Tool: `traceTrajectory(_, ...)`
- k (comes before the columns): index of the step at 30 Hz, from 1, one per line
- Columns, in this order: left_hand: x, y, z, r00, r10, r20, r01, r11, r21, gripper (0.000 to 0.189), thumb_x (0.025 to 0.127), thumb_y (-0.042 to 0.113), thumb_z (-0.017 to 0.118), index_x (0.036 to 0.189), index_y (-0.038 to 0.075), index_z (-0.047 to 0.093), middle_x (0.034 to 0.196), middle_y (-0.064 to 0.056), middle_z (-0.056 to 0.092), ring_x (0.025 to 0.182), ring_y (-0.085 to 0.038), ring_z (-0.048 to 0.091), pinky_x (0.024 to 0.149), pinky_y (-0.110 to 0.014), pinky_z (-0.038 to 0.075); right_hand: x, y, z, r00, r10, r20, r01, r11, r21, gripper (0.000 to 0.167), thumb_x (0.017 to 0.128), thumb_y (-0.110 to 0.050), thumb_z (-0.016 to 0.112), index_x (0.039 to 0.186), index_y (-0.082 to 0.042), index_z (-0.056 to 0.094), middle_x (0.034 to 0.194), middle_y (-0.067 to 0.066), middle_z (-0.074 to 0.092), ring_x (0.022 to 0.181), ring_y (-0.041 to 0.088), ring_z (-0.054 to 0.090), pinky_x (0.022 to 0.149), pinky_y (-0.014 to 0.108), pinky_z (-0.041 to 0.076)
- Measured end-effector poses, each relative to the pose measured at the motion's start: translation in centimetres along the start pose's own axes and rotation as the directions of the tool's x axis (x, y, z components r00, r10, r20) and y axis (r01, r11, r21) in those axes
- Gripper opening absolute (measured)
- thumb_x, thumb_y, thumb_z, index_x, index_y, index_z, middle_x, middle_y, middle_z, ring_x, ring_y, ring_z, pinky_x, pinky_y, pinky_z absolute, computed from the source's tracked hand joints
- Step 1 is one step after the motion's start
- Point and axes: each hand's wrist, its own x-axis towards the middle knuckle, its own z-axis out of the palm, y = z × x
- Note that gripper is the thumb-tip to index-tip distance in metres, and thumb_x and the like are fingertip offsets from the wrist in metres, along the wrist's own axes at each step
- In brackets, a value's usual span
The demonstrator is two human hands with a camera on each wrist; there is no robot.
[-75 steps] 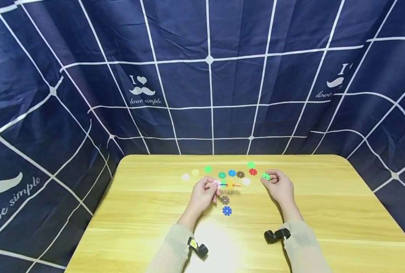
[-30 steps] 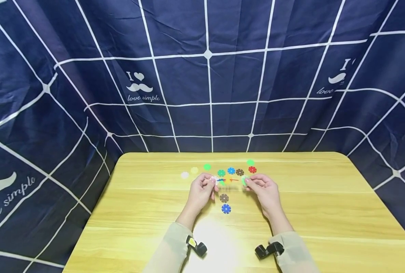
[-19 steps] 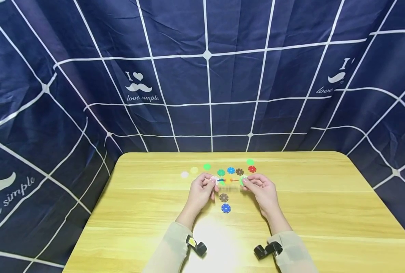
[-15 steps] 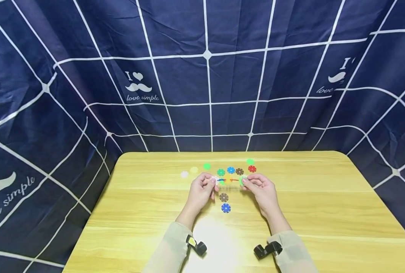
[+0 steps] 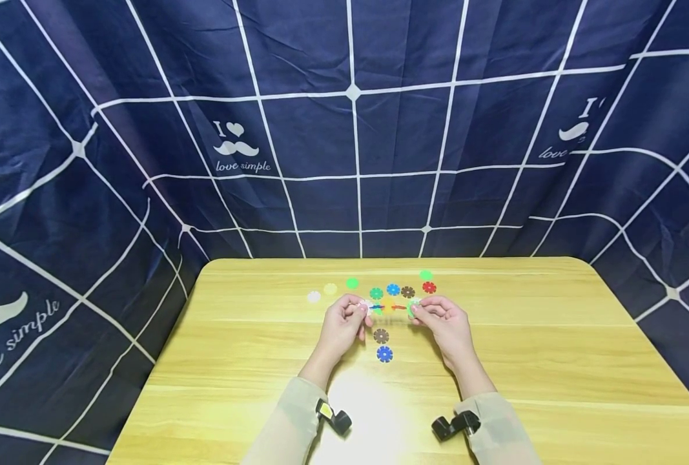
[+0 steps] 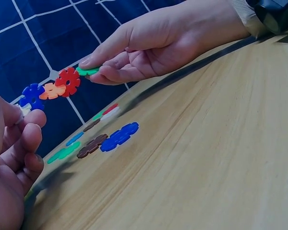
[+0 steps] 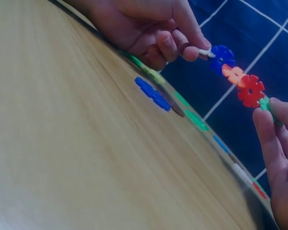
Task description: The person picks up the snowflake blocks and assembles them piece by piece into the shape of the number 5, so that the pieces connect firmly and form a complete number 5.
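Above the table, both hands hold the ends of a short row of notched plastic snowflake discs. My left hand (image 5: 342, 326) pinches a white disc (image 7: 205, 52) between thumb and fingers. From it the row runs through a blue disc (image 6: 32, 97), an orange disc (image 6: 53, 91) and a red disc (image 6: 68, 82), each joined edge to edge. My right hand (image 5: 451, 329) pinches a green disc (image 6: 88, 71) against the red one's outer edge. How far their slots engage, I cannot tell. The fingers partly cover the white and green discs.
Several loose discs lie flat on the wooden table (image 5: 251, 361). A brown disc (image 5: 381, 336) and a dark blue disc (image 5: 385, 354) are nearest. Behind the hands are a red disc (image 5: 429, 287), a light blue disc (image 5: 393, 289) and others. A dark curtain (image 5: 298, 142) hangs behind.
My right hand has come leftward with the green disc and brought it to the red disc at the row's end. Over the last half second, the red disc has tilted slightly; both hands hold nearly still.
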Motion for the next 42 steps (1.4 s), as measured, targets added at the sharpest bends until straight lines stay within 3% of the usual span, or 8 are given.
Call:
traceTrajectory(5, 0.04, 0.11, -0.01, 1.000, 0.003, -0.006, -0.003, 1.000, -0.009, 0.010, 0.109, 0.003, 0.061, 0.114, -0.005, 0.065, 0.087, -0.026, 0.074, 0.054, -0.015, 0.057, 0.049, -0.022, 0.052, 0.08, 0.07, 0.00, 1.000, -0.005, -0.010, 0.005, 1.000, 0.003, 0.030, 0.097, 0.006, 0.079, 0.117, 0.018, 0.060, 0.092, 0.004, 0.081, 0.078, 0.016, 0.078, 0.081, 0.032, 0.067)
traceTrajectory(17, 0.10, 0.00, -0.03, 1.000, 0.000, 0.017, 0.000, 1.000, 0.006, 0.011, 0.110, 0.005, 0.061, 0.115, -0.003, 0.066, 0.086, -0.019, 0.075, 0.054, -0.012, 0.058, 0.050, -0.022, 0.052, 0.10, 0.18, 0.09, 1.000, -0.011, 0.012, 0.011, 1.000, -0.006, 0.030, 0.096, 0.005, 0.080, 0.116, 0.018, 0.061, 0.092, 0.006, 0.080, 0.080, 0.018, 0.079, 0.084, 0.036, 0.067)
traceTrajectory(32, -0.02, 0.11, -0.14, 1.000, 0.001, 0.019, -0.001, 1.000, 0.024, 0.012, 0.109, 0.004, 0.062, 0.114, -0.004, 0.069, 0.087, -0.028, 0.073, 0.054, -0.014, 0.056, 0.048, -0.021, 0.051, -0.08, -0.03, 0.12, 0.998, -0.035, 0.051, 0.035, 0.999, -0.012, 0.027, 0.095, 0.010, 0.078, 0.113, 0.022, 0.062, 0.092, 0.009, 0.081, 0.078, 0.017, 0.079, 0.081, 0.037, 0.067)
traceTrajectory(42, -0.15, 0.01, -0.10, 1.000, -0.015, 0.025, 0.015, 1.000, 0.005, 0.011, 0.108, 0.005, 0.064, 0.113, -0.004, 0.069, 0.087, -0.025, 0.074, 0.055, -0.015, 0.057, 0.048, -0.022, 0.052, -0.15, 0.14, -0.10, 0.998, -0.041, 0.045, 0.041, 0.999, 0.001, 0.030, 0.094, 0.012, 0.078, 0.116, 0.025, 0.062, 0.094, 0.008, 0.082, 0.082, 0.017, 0.079, 0.081, 0.037, 0.067)
